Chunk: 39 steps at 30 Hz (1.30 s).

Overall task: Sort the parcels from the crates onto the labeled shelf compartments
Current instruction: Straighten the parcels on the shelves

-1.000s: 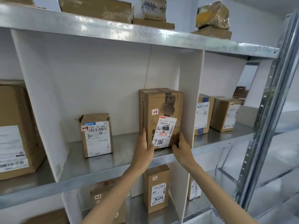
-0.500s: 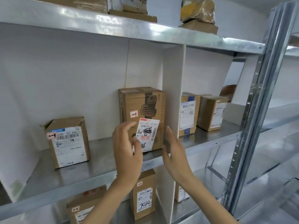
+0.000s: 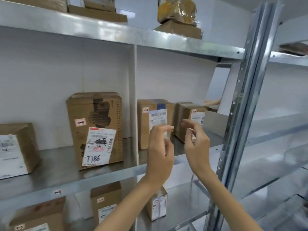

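Note:
A tall brown parcel [image 3: 96, 127] with a white label reading 7786 stands upright on the middle metal shelf [image 3: 66, 179], against the white divider [image 3: 133, 104]. Nothing touches it. My left hand [image 3: 160, 150] and my right hand [image 3: 196, 144] hover side by side in front of the compartment to the right, both empty with fingers loosely curled. Behind them stand a parcel with a blue-striped label [image 3: 155, 120] and a smaller parcel [image 3: 190, 119].
A parcel [image 3: 16, 147] sits at the left of the same shelf. More parcels rest on the top shelf [image 3: 178, 12] and on the lower shelf [image 3: 105, 202]. A steel upright post [image 3: 246, 97] stands close on the right, with further shelving beyond it.
Both hands have let go of the 7786 parcel and drawn back to the right. The view has swung right, so the parcel now lies left of my hands.

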### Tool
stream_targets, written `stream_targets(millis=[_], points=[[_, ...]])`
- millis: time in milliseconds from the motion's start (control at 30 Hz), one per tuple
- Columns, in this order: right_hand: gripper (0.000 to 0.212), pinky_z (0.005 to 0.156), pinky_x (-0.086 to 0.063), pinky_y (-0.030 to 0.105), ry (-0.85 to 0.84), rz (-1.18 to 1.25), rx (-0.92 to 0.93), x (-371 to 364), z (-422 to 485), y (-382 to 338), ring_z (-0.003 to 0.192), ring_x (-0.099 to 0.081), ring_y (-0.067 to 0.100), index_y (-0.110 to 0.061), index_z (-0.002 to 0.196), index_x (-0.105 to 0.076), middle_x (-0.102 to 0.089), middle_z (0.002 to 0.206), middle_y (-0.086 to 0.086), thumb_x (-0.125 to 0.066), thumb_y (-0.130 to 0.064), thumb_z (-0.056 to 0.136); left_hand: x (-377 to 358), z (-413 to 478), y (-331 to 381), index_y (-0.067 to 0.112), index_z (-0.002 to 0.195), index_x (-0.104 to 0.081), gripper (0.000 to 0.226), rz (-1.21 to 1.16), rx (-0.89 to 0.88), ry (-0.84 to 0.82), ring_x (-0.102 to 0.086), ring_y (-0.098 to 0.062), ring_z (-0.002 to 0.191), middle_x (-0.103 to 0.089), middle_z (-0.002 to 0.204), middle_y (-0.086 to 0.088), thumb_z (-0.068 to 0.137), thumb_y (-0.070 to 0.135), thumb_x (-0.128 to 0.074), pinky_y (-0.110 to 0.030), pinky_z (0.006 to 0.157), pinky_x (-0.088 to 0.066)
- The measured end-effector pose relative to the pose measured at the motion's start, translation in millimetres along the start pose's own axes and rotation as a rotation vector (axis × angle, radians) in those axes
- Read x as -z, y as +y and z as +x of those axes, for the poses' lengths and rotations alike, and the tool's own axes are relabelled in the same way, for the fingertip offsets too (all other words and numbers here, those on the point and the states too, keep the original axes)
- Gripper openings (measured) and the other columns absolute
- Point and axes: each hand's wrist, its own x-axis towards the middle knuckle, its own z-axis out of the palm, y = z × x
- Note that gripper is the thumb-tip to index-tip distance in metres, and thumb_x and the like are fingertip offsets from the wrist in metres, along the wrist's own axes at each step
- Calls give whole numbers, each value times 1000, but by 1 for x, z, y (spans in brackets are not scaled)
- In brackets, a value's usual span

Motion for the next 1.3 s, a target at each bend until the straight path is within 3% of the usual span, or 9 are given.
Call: stream_targets(millis=[133, 233, 367, 433, 567, 700, 967, 1167, 1300], points=[[31, 95, -45, 20, 35, 25, -129, 24, 30, 56, 103, -57, 4, -17, 114, -58, -63, 109, -5, -41, 0, 94, -55, 4, -18, 20, 119, -48, 37, -18, 149, -62, -50, -6, 102, -50, 114, 10, 89, -2, -44, -21, 87, -45], [33, 103, -42, 33, 18, 16, -307, 37, 58, 107, 116, -51, 13, -18, 127, -47, -54, 125, -1, -47, -9, 95, -101, 13, -36, 27, 138, -30, 52, 2, 384, -207, -41, -4, 124, -41, 137, 7, 94, 4, -46, -9, 97, -38], [45, 92, -48, 25, -179, 61, -500, 40, 86, 150, 123, -45, 23, -12, 140, -30, -45, 132, 7, -43, -21, 98, -152, 27, -70, 24, 150, -2, 75, 57, 627, -326, -24, -17, 141, -21, 153, 3, 94, 11, -50, -29, 112, -29], [38, 82, -50, 20, -315, 146, -551, 37, 88, 162, 119, -49, 23, -14, 137, -33, -51, 125, 4, -38, -9, 99, -171, 27, -90, 33, 149, -4, 80, 43, 634, -306, -29, -19, 140, -24, 154, 1, 88, 8, -50, -37, 111, -35], [53, 100, -46, 41, -355, 174, -530, 37, 85, 181, 119, -50, 20, -21, 130, -39, -53, 123, -1, -38, 11, 88, -192, 24, -107, 28, 145, -23, 75, 75, 630, -206, -43, -15, 131, -40, 145, 2, 80, -3, -45, -32, 103, -45], [60, 100, -47, 42, -338, 179, -543, 48, 84, 196, 118, -49, 20, -26, 136, -34, -51, 126, 0, -38, 10, 89, -204, 22, -101, 27, 144, -29, 71, 110, 562, -182, -41, -10, 129, -43, 140, 5, 84, -6, -45, -24, 101, -45], [59, 103, -43, 50, -348, 162, -475, 43, 95, 210, 124, -46, 23, -35, 127, -35, -49, 133, 6, -37, 10, 88, -211, 24, -109, 25, 147, -23, 74, 70, 536, -223, -37, -10, 133, -38, 145, 5, 84, -7, -46, -29, 107, -41], [59, 107, -39, 47, -370, 135, -469, 47, 94, 213, 125, -43, 20, -23, 138, -30, -44, 140, 8, -37, 10, 90, -202, 25, -103, 21, 147, -21, 78, 30, 553, -298, -36, -15, 134, -38, 145, -1, 80, -13, -43, -27, 109, -37], [65, 115, -29, 41, -202, -32, -327, 59, 75, 203, 137, -31, 22, -8, 146, -24, -35, 147, 11, -41, 12, 86, -188, 15, -88, 20, 149, -20, 74, 64, 537, -220, -32, -12, 136, -34, 148, -1, 85, -8, -45, -23, 112, -29]])
